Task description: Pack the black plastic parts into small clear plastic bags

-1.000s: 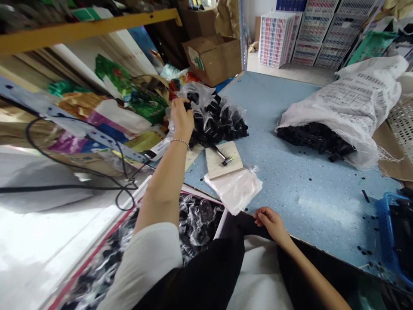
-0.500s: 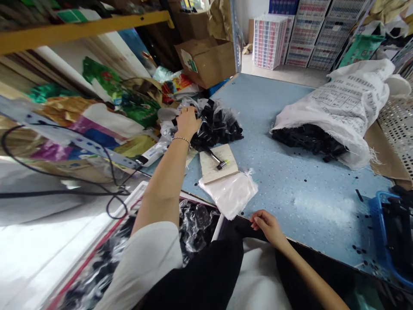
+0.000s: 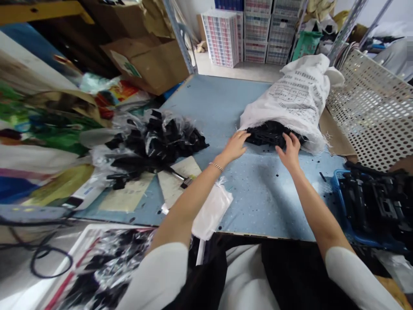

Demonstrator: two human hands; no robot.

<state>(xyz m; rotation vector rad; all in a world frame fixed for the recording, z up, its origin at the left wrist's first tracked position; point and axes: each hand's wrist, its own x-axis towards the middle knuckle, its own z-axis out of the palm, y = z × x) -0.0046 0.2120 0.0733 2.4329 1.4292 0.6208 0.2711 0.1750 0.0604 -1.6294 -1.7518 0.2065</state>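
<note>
Both of my hands are at the mouth of a white woven sack (image 3: 292, 92) that lies on its side on the blue table. Black plastic parts (image 3: 267, 133) show in its opening. My left hand (image 3: 235, 145) is at the left edge of the mouth, fingers stretched towards the parts. At the right side of the opening, my right hand (image 3: 290, 150) has its fingers spread, the tips at the black parts. Neither hand has anything visibly gripped. Under my left forearm lie white plastic bags (image 3: 213, 206) and a pad (image 3: 176, 183) with a metal-headed hammer (image 3: 185, 181) on it.
Bagged black parts (image 3: 161, 137) are heaped on the table's left. A blue basket (image 3: 342, 206) of black parts stands at the right edge, below a perforated white basket (image 3: 371, 107). A box of wrapped parts (image 3: 109, 258) sits below the table's front left edge.
My left hand has left the bagged heap and crossed right to the sack. My right hand has moved from the table's front edge forward to the sack's mouth. The view has turned right.
</note>
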